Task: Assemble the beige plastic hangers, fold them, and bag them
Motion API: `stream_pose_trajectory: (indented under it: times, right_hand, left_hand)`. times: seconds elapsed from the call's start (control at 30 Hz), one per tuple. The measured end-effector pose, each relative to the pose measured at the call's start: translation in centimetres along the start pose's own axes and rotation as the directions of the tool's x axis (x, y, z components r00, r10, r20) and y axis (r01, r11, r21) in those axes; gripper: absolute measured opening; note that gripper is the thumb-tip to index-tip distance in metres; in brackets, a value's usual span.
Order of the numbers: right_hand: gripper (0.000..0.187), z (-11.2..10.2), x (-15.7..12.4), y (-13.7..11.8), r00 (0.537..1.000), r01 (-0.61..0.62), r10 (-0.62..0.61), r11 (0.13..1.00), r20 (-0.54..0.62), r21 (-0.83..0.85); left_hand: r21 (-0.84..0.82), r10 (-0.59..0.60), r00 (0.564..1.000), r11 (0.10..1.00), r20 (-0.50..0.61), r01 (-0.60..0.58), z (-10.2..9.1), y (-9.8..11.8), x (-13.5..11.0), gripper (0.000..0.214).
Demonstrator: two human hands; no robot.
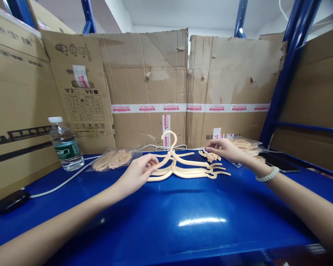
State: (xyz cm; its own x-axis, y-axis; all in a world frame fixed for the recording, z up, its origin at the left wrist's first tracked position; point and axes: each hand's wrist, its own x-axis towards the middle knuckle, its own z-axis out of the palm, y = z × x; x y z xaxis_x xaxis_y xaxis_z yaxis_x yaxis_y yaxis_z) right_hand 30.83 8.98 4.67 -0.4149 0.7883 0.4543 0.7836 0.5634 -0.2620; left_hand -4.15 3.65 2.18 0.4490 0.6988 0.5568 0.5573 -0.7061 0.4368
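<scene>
A small stack of cream plastic hangers (pixel 183 166) lies on the blue shelf top (pixel 183 218), hooks pointing away from me. My left hand (pixel 138 171) is curled round the left arm of the stack. My right hand (pixel 224 148) reaches to the right end, its fingers pinched at a little heap of small cream clips (pixel 210 155) beside the hangers. A beaded bracelet (pixel 267 174) sits on my right wrist.
A clear bag of cream pieces (pixel 113 159) lies at the left, another bag (pixel 248 145) behind my right hand. A water bottle (pixel 66 145) stands far left. A white cable runs to a black adapter (pixel 11 200). Cardboard boxes (pixel 161 85) wall the back and sides.
</scene>
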Motion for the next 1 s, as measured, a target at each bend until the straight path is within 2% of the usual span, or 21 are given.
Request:
stream_pose_trajectory:
  times: [0.07, 0.17, 0.23, 0.33, 0.5, 0.67, 0.8, 0.9, 1.0]
  right_hand:
    - [0.021, 0.5, 0.1, 2.0, 1.0, -0.009, 0.011, 0.991, 0.013, -0.132]
    - [0.025, 1.2, 0.0, 3.9, 0.989, 0.114, -0.088, 0.964, 0.117, -0.239]
    - [0.031, 1.6, -0.2, 4.3, 0.971, 0.192, -0.148, 0.95, 0.186, -0.248]
    - [0.037, 2.3, -0.3, 4.4, 0.959, 0.216, -0.143, 0.928, 0.244, -0.304]
    - [0.035, 3.2, -0.3, 4.6, 0.964, 0.21, -0.128, 0.905, 0.233, -0.37]
    - [0.026, 3.2, -0.3, 5.0, 0.967, 0.24, -0.198, 0.923, 0.162, -0.299]
    - [0.026, 3.2, -0.3, 5.4, 0.976, 0.21, -0.216, 0.964, -0.023, -0.163]
    - [0.026, 2.9, -0.4, 5.1, 0.972, 0.098, -0.105, 0.994, -0.211, -0.04]
    - [0.036, 2.5, -0.6, 3.8, 0.929, -0.051, 0.131, 0.971, -0.347, 0.232]
  left_hand:
    - [-0.064, -0.06, 0.998, 0.996, 0.015, 0.061, 0.5, 0.0, -0.8, 0.014]
    - [-0.104, -0.083, 0.996, 0.991, 0.035, 0.087, 1.0, -0.3, -1.3, 0.018]
    - [-0.102, -0.076, 0.997, 0.992, 0.031, 0.079, 1.3, -0.4, -1.5, 0.017]
    - [-0.041, -0.062, 0.998, 0.997, -0.001, 0.062, 1.5, -0.6, -1.7, 0.016]
    - [0.056, -0.042, 0.998, 0.997, -0.047, 0.045, 1.8, -0.4, -1.9, 0.014]
    - [0.056, -0.036, 0.997, 0.998, -0.073, 0.04, 2.0, -0.1, -2.0, 0.013]
    - [0.061, -0.036, 0.996, 0.997, -0.084, 0.041, 2.1, -0.1, -2.1, 0.013]
    - [0.061, -0.04, 0.994, 0.997, -0.099, 0.046, 2.1, -0.4, -2.2, 0.013]
    - [0.055, -0.05, 0.991, 0.997, -0.122, 0.057, 2.2, -0.6, -2.2, 0.012]
